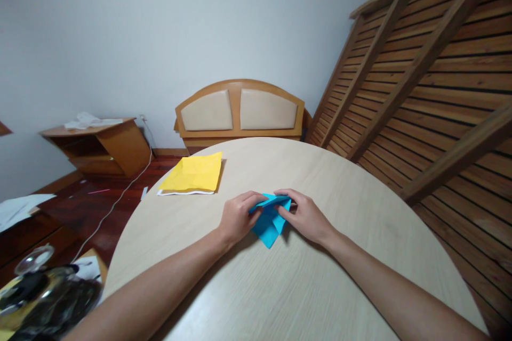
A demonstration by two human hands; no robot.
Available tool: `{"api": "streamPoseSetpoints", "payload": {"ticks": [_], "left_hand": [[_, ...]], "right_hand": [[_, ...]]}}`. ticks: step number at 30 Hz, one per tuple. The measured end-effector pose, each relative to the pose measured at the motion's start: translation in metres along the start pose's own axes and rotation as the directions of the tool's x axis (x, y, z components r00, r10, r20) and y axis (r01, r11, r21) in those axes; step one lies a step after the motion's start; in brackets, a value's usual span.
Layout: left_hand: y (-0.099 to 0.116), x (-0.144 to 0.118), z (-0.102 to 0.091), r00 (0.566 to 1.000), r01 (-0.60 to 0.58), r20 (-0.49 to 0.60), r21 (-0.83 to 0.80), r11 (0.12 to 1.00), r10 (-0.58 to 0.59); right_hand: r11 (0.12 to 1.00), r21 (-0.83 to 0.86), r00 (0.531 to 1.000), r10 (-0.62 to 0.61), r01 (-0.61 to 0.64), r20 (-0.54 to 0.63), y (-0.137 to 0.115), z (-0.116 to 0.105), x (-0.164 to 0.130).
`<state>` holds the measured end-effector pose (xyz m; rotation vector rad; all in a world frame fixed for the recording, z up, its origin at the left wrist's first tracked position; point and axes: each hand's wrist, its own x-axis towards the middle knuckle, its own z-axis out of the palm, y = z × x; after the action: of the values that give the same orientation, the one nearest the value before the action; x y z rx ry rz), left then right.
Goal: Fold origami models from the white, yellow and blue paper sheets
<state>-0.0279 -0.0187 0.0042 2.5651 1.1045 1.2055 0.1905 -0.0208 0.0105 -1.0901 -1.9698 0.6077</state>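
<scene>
1. While a yellow paper sheet (193, 173) lay well apart at the far left of the round wooden table (340, 181), the left hand (237, 217) pinched the left edge of a folded blue origami paper (270, 219).
2. Between both hands, the paper rested on the tabletop, its lower point jutting toward the person.
3. Thin, light and easily creased, it looked best held at edges and corners.
4. The right hand (304, 216) closed its fingertips on the paper's upper right flap.

A home bedroom: a padded wooden headboard (240, 111) at the far wall, a bedside cabinet (100, 146) far left, a slatted bed base (432, 80) leaning right.
</scene>
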Motion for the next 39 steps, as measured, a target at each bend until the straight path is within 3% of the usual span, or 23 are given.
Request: {"api": "streamPoseSetpoints", "payload": {"ticks": [4,8,13,17,22,27,33,39], "left_hand": [[0.001,0.001,0.001,0.994,0.081,0.073,0.034,0.996,-0.083],[0.003,0.002,0.004,0.959,0.216,0.175,0.06,0.975,-0.223],[0.001,0.003,0.008,0.906,0.385,0.171,0.05,0.922,-0.387],[-0.002,0.003,0.01,0.876,0.44,0.188,0.067,0.895,-0.445],[-0.002,0.003,0.009,0.875,0.436,0.191,0.093,0.895,-0.446],[-0.003,0.002,0.007,0.908,0.366,0.171,0.12,0.923,-0.382],[-0.004,0.002,0.009,0.911,0.314,0.226,0.167,0.935,-0.346],[-0.003,0.004,0.005,0.9,0.28,0.302,0.148,0.949,-0.313]], "right_hand": [[0.989,-0.119,0.994,-0.084,0.092,0.074,0.004,-0.003,0.001],[0.96,-0.231,0.979,-0.124,0.16,0.164,0.004,-0.009,0.003],[0.955,-0.265,0.976,-0.08,0.134,0.204,0.009,-0.008,0.003],[0.946,-0.31,0.983,-0.042,0.096,0.179,0.02,-0.003,0.002],[0.927,-0.369,0.993,-0.023,0.063,0.112,0.027,0.002,0.001],[0.926,-0.373,0.997,-0.034,0.056,0.067,0.02,0.001,0.002],[0.919,-0.307,0.96,-0.189,0.246,0.205,0.021,0.003,0.002],[0.913,-0.309,0.933,-0.164,0.266,0.319,0.027,0.003,-0.001]]}}
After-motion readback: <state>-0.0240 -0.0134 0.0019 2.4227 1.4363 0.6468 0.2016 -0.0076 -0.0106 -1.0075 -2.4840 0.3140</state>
